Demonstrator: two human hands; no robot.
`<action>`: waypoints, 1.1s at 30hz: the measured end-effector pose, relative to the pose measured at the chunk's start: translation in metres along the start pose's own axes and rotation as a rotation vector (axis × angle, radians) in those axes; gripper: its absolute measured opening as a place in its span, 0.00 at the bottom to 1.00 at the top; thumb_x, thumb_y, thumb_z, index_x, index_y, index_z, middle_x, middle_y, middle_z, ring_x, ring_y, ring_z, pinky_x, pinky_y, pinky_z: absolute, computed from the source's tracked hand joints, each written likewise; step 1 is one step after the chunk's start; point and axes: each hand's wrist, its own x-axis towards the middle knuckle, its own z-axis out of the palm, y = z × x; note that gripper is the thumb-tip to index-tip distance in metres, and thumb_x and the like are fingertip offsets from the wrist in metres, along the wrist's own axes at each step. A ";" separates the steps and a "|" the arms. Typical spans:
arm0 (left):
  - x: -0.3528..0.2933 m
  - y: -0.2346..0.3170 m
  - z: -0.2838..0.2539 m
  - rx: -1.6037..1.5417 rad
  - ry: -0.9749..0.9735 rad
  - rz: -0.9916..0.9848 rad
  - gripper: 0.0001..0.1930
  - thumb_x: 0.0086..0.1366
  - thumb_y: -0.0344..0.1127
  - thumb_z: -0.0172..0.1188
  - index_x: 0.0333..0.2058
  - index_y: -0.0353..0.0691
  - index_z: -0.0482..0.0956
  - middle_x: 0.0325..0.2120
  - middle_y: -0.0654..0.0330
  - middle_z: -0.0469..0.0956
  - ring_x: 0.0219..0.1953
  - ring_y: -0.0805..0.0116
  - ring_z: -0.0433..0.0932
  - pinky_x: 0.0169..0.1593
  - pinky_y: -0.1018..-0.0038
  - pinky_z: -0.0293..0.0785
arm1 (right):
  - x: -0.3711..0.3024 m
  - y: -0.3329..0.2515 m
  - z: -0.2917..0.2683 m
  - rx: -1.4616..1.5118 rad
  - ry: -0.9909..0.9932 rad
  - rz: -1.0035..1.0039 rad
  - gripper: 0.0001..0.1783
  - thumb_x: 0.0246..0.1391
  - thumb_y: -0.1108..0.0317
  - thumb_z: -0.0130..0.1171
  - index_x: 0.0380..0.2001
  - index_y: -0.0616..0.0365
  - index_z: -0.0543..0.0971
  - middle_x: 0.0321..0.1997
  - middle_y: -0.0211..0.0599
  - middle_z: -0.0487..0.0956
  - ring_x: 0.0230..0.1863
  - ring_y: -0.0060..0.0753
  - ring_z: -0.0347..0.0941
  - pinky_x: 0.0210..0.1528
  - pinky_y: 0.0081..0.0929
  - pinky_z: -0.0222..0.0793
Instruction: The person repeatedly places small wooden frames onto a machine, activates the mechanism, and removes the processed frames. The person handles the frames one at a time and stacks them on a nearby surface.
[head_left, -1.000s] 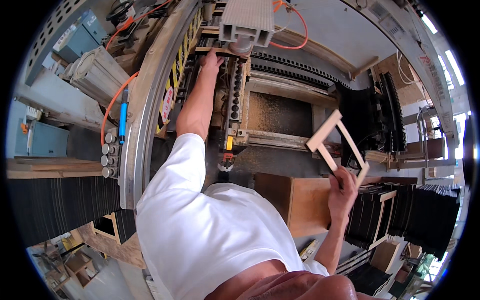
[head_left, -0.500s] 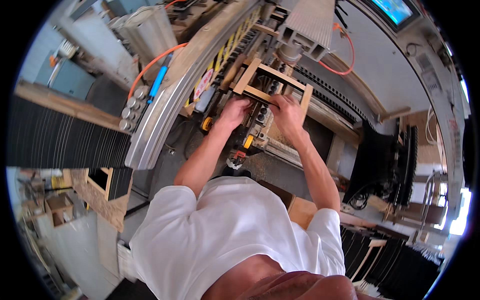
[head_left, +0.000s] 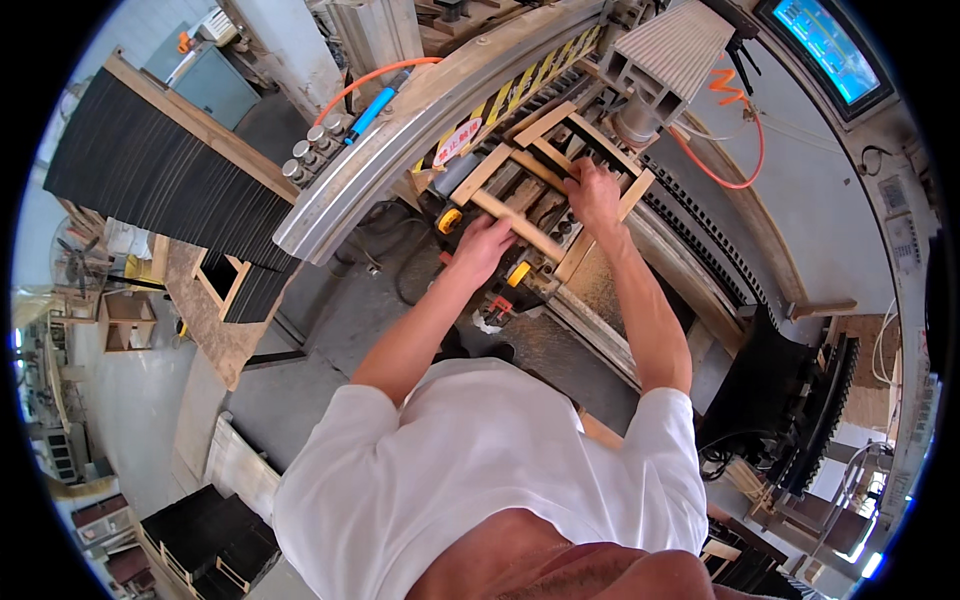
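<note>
Two straight-sided frames of smooth, pale wood sit side by side over the machine bed: the near frame (head_left: 528, 232) and the far frame (head_left: 546, 122). The left hand (head_left: 484, 250) has its grip closed on the near frame's closest bar; the right hand (head_left: 598, 192) bends its fingers at the inner bars, and I cannot tell whether that grip closes on one. Beyond them juts a ribbed grey metal beam (head_left: 668, 52), beside a coiled orange hose (head_left: 735, 92). A smooth, curved metal rail (head_left: 390, 178) sweeps past a ridged stack of thin black strips (head_left: 165, 175). Powdery tan sawdust (head_left: 592, 285) lies in the machine's rectangular bay (head_left: 605, 330); an open-fronted wooden box (head_left: 128, 306) stands far left, contents unclear.
</note>
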 end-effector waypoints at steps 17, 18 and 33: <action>-0.197 0.057 -0.127 -0.033 0.065 -0.060 0.19 0.66 0.34 0.55 0.54 0.36 0.69 0.48 0.55 0.75 0.54 0.59 0.72 0.61 0.60 0.65 | 0.074 -0.007 0.041 -0.467 -0.215 0.038 0.14 0.42 0.70 0.60 0.36 0.60 0.74 0.32 0.50 0.81 0.44 0.50 0.75 0.50 0.44 0.64; -0.198 0.061 -0.135 -0.025 0.094 -0.062 0.19 0.66 0.34 0.55 0.54 0.36 0.69 0.47 0.55 0.75 0.53 0.59 0.72 0.60 0.60 0.65 | 0.079 -0.007 0.041 -0.490 -0.226 0.058 0.15 0.42 0.71 0.59 0.37 0.60 0.73 0.32 0.51 0.81 0.44 0.50 0.75 0.50 0.44 0.63; -0.214 0.070 -0.235 -0.065 0.415 -0.025 0.17 0.64 0.37 0.61 0.48 0.39 0.72 0.45 0.59 0.77 0.48 0.64 0.76 0.54 0.64 0.70 | 0.175 0.056 0.060 -0.812 -0.347 0.127 0.11 0.51 0.73 0.54 0.40 0.53 0.75 0.35 0.40 0.81 0.46 0.43 0.74 0.52 0.41 0.58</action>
